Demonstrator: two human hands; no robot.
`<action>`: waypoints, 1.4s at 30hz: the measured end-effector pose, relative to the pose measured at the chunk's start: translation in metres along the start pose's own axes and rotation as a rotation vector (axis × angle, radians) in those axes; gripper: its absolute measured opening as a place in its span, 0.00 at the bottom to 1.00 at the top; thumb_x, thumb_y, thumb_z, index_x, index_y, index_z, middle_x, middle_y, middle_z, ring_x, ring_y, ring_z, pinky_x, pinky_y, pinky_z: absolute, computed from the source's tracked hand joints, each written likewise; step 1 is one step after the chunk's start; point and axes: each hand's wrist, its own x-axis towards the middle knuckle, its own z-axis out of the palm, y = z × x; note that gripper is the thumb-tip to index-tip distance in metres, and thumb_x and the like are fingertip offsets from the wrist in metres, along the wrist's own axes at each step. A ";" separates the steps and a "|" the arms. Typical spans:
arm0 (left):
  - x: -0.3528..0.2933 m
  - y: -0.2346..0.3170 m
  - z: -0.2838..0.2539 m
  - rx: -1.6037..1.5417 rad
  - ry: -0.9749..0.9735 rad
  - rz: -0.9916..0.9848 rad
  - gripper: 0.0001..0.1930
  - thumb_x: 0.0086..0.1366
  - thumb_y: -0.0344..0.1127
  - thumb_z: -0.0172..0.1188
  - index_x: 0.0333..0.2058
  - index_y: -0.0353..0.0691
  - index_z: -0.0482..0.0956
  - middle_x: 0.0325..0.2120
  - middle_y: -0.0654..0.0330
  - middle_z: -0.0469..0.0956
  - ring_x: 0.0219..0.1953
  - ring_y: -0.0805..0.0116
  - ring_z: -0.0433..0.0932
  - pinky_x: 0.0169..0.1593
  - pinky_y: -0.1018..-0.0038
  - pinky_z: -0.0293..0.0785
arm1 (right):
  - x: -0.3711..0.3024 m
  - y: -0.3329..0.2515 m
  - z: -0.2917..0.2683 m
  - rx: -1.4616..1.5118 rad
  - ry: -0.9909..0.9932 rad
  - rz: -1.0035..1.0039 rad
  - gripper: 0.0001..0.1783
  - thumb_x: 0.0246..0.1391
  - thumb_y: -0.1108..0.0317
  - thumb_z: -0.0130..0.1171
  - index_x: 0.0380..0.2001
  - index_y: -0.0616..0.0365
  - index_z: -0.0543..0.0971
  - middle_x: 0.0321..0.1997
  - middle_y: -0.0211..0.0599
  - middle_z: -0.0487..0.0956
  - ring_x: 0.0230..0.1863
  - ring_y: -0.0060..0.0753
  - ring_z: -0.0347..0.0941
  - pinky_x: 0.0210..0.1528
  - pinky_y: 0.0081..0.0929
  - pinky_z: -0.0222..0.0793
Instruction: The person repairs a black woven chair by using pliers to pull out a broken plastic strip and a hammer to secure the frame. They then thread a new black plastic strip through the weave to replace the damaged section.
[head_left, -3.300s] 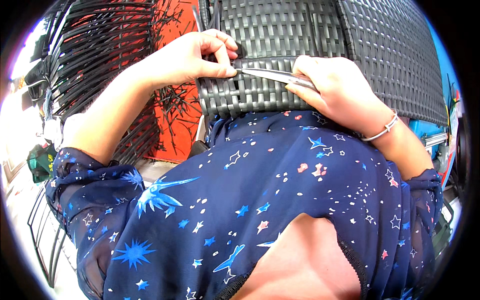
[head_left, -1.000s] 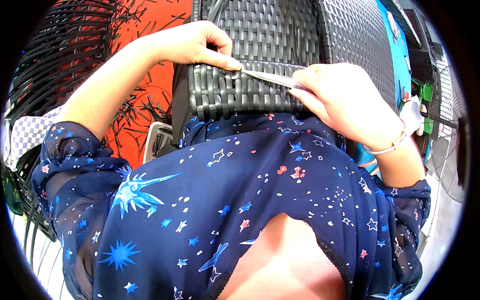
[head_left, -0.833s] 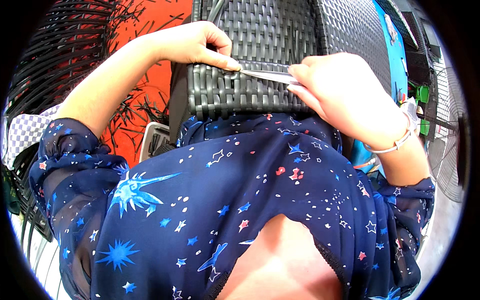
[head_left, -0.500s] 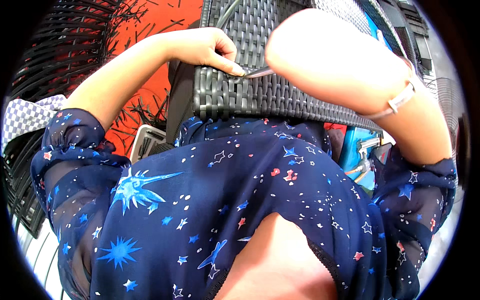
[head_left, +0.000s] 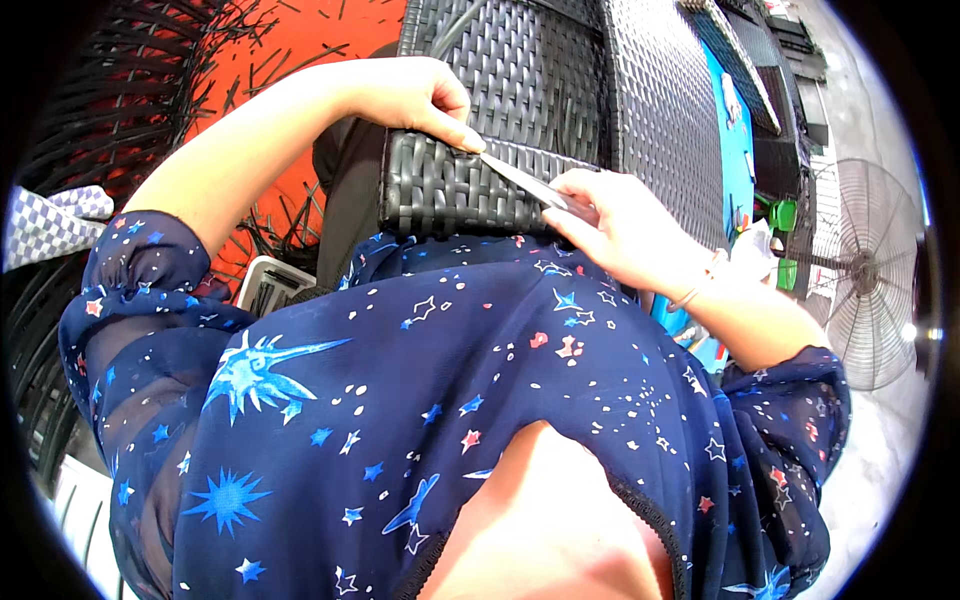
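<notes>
Wicker Piece (head_left: 445, 195): Position and Grip

The black wicker piece lay directly before your star-print blouse (head_left: 340, 420), its near face toward you and its broad woven top running away toward the upper edge of the view. A further woven panel (head_left: 665, 120) adjoined it on the right.

Left hand: Your left hand (head_left: 425, 95) was at the near left part of the wicker piece, where the two woven faces met. Its fingers were curled and its thumb was extended down to the weave. Whether a strand was pinched there could not be told.

Right hand: Your right hand (head_left: 620, 220) was closed around a pointed metal tool (head_left: 520, 183). The tool slanted up and to the left; its tip reached the weave just beside your left thumb. Whether the tip had entered the weave was too small to tell. A bracelet (head_left: 700, 283) encircled your right wrist.

Surroundings: A loose dark strip (head_left: 457, 30) lay over the wicker piece. To the left, a red surface (head_left: 285, 175) bore scattered black strips (head_left: 285, 235), and a pale tray (head_left: 258, 266) stood near your blouse. A checkered cloth (head_left: 60, 225) lay at far left. To the right, a round wire-guarded fan (head_left: 865, 265) stood well apart from your right hand.
</notes>
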 end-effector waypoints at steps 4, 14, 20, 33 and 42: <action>-0.001 -0.005 -0.001 -0.002 -0.006 0.007 0.22 0.61 0.54 0.69 0.23 0.38 0.81 0.17 0.70 0.69 0.24 0.78 0.66 0.30 0.74 0.62 | 0.007 -0.011 0.012 0.794 -0.209 0.449 0.12 0.63 0.61 0.59 0.34 0.60 0.78 0.24 0.29 0.78 0.16 0.18 0.71 0.17 0.19 0.64; -0.002 -0.007 -0.011 -0.040 -0.087 0.013 0.15 0.64 0.42 0.69 0.27 0.37 0.78 0.21 0.73 0.71 0.29 0.82 0.67 0.33 0.78 0.64 | 0.021 -0.017 0.018 1.339 -0.337 0.606 0.12 0.60 0.64 0.62 0.38 0.64 0.82 0.22 0.31 0.76 0.16 0.22 0.71 0.16 0.23 0.66; -0.004 -0.006 -0.010 -0.124 -0.064 -0.026 0.14 0.62 0.42 0.71 0.26 0.38 0.81 0.22 0.74 0.74 0.29 0.84 0.68 0.35 0.79 0.65 | 0.010 -0.034 0.047 1.559 -0.104 0.493 0.15 0.60 0.64 0.62 0.20 0.57 0.76 0.17 0.28 0.74 0.14 0.21 0.69 0.16 0.22 0.61; -0.011 -0.008 -0.008 -0.121 -0.058 -0.006 0.14 0.63 0.43 0.70 0.27 0.38 0.81 0.22 0.74 0.74 0.30 0.84 0.68 0.35 0.80 0.65 | 0.006 -0.029 0.056 1.163 0.045 0.287 0.12 0.61 0.68 0.56 0.25 0.64 0.75 0.20 0.32 0.75 0.14 0.22 0.70 0.20 0.24 0.69; -0.007 -0.009 -0.007 -0.097 -0.049 -0.039 0.16 0.64 0.45 0.69 0.26 0.39 0.80 0.21 0.76 0.71 0.28 0.85 0.66 0.33 0.80 0.64 | 0.012 -0.051 0.062 1.567 0.067 0.470 0.13 0.63 0.67 0.54 0.26 0.64 0.78 0.21 0.43 0.78 0.20 0.31 0.76 0.21 0.26 0.70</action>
